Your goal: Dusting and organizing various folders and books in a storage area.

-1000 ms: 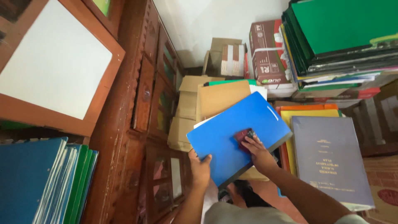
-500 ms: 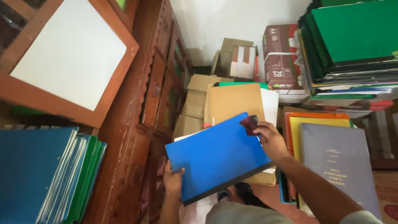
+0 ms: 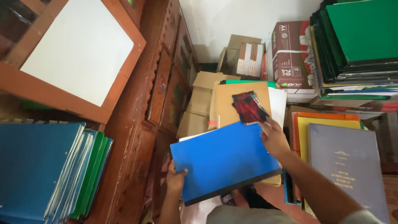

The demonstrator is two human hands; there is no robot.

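Blue folder (image 3: 224, 159) held flat over the lap, above the floor piles, its long axis running lower left to upper right, dark spine edge nearest the body. Left hand (image 3: 176, 179) clamps the lower-left corner, thumb on top. Right hand (image 3: 271, 137) pinches a dark red checked cloth (image 3: 248, 107) at the folder's upper-right corner. Wiping well, by my reading, means steady support from the left grip and strokes along the long axis. Tan folder (image 3: 240, 103) lies just behind; wooden cabinet (image 3: 141, 108) stands to the left.

Blue folder (image 3: 222, 159), dark red-checked cloth (image 3: 248, 107)
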